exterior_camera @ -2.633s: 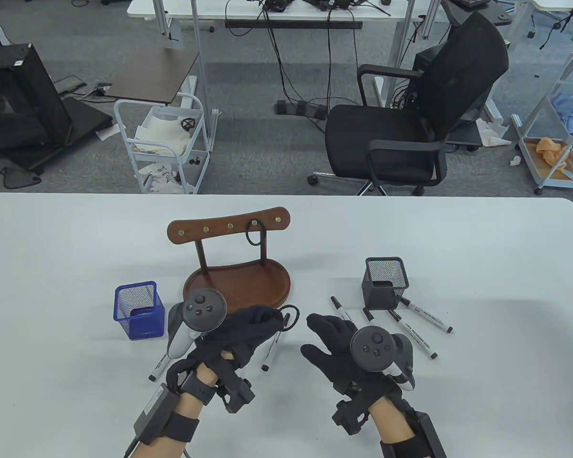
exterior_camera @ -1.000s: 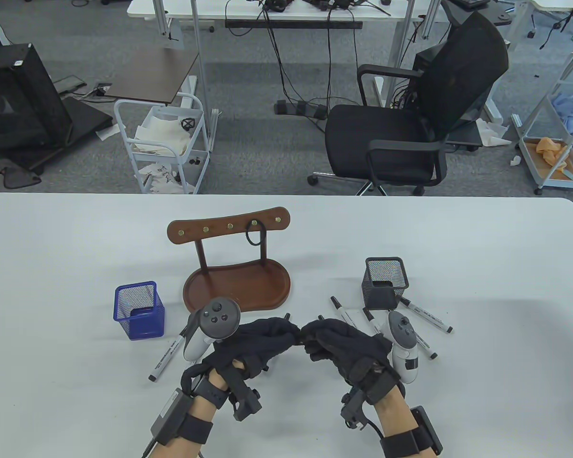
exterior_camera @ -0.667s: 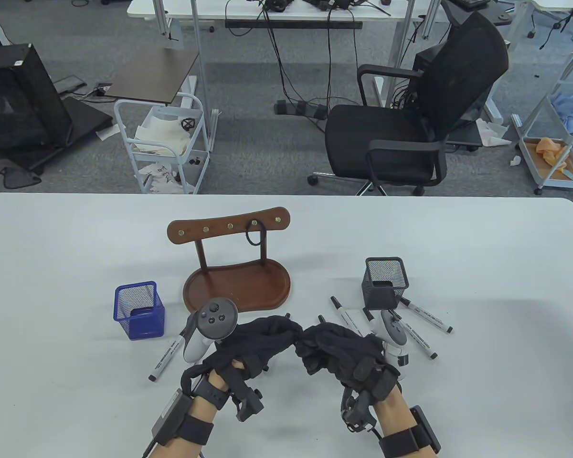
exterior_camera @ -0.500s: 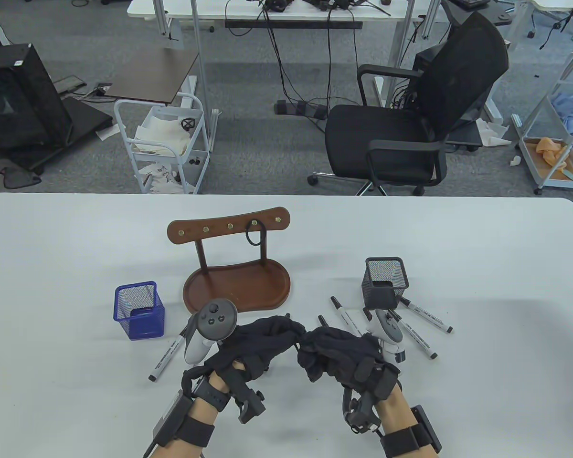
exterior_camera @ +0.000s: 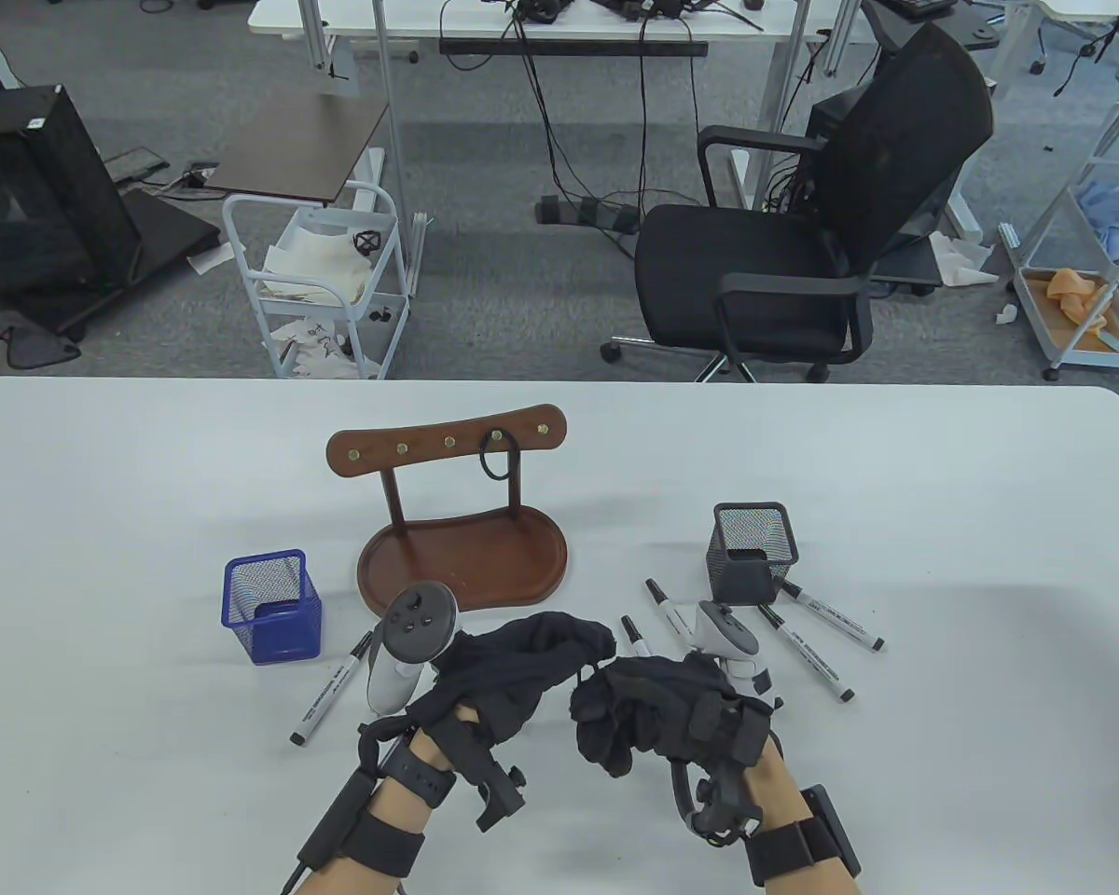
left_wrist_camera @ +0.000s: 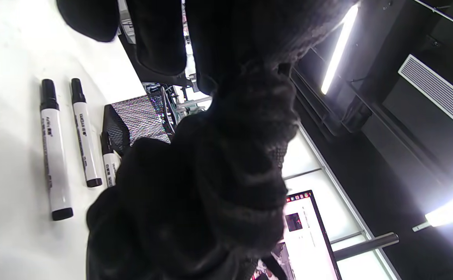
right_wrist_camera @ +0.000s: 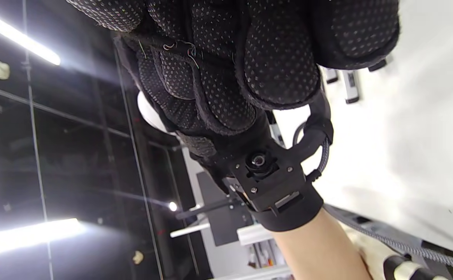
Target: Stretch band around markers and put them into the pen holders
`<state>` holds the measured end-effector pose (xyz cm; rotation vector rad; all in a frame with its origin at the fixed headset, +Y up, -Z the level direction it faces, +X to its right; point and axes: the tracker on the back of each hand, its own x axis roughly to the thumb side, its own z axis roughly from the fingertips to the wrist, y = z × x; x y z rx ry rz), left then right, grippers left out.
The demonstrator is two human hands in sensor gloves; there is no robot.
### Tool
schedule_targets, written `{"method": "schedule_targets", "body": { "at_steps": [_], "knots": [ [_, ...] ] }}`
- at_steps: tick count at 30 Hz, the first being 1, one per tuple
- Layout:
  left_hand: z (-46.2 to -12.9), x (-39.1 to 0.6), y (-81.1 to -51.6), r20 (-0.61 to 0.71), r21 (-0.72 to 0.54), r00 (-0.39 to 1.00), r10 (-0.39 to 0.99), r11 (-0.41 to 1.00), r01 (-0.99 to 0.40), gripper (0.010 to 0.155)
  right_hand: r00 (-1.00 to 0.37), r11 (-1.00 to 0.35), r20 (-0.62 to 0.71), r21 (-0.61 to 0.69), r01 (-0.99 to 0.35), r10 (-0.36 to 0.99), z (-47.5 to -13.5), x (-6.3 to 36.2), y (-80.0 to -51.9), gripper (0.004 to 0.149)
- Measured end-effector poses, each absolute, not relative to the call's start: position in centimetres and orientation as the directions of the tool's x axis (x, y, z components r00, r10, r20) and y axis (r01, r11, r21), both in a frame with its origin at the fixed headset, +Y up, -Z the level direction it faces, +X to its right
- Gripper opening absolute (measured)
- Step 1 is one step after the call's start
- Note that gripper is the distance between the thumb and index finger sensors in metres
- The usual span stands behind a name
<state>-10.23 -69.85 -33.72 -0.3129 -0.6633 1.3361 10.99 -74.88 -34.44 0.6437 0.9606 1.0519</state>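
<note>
Both gloved hands meet over the near middle of the table. My left hand and right hand have curled fingers, and a thin black band shows as a short strand between them, pinched by both. Several white markers with black caps lie on the table: one left of the left hand, others near the black mesh pen holder. The blue mesh pen holder stands at the left. The left wrist view shows markers and the black holder past the gloves.
A brown wooden rack with a peg bar stands behind the hands, and a second black band hangs from one peg. The table is white. An office chair and a cart stand beyond its far edge.
The right hand, open earlier, came to the left hand and closed on the band. In the last half second it rolled over and drew toward the near edge, stretching the strand.
</note>
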Motion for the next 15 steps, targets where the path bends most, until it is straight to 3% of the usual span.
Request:
{"method": "schedule_targets", "body": {
  "at_steps": [5, 15],
  "knots": [
    [-33.45, -9.72, -69.19, 0.299, -0.580, 0.097, 0.949, 0.262, -0.771, 0.036, 0.114, 0.368, -0.354, 0.827, -0.425, 0.928, -34.63, 11.08, -74.80, 0.043],
    [-33.67, -9.24, -69.70, 0.313, -0.555, 0.187, 0.931, 0.339, -0.760, 0.035, -0.127, 0.114, -0.219, 0.825, -0.554, 0.967, -34.77, 11.29, -74.20, 0.034]
  ]
}}
